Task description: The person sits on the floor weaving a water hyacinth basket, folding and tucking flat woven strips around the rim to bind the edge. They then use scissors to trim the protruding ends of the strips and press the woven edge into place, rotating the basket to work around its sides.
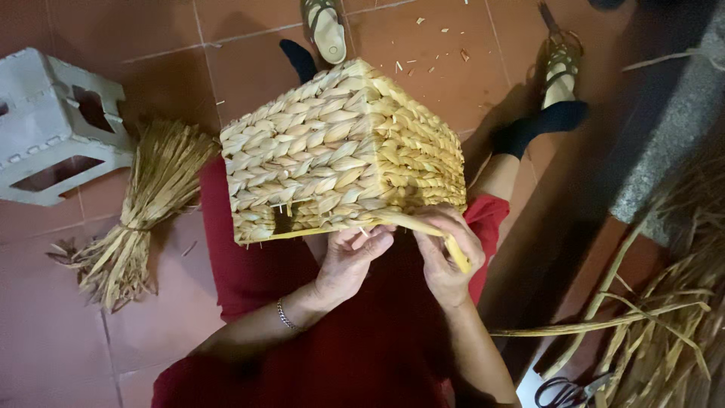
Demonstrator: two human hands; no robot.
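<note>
A boxy woven basket [340, 151] of pale yellow plaited straw rests upside down on my lap, over red clothing. My left hand [351, 261] presses its fingers against the basket's lower rim, a thin bracelet on the wrist. My right hand [447, 257] pinches a flat yellow straw strand [423, 227] that runs from the rim across its fingers. Both hands sit side by side just under the rim, close together.
A tied bundle of dry straw [140, 211] lies on the red tile floor at left, beside a grey plastic stool [53, 125] on its side. Loose long straw [664, 317] piles at right, with scissors [570, 391] near the bottom edge. My sandalled feet [559, 64] stretch ahead.
</note>
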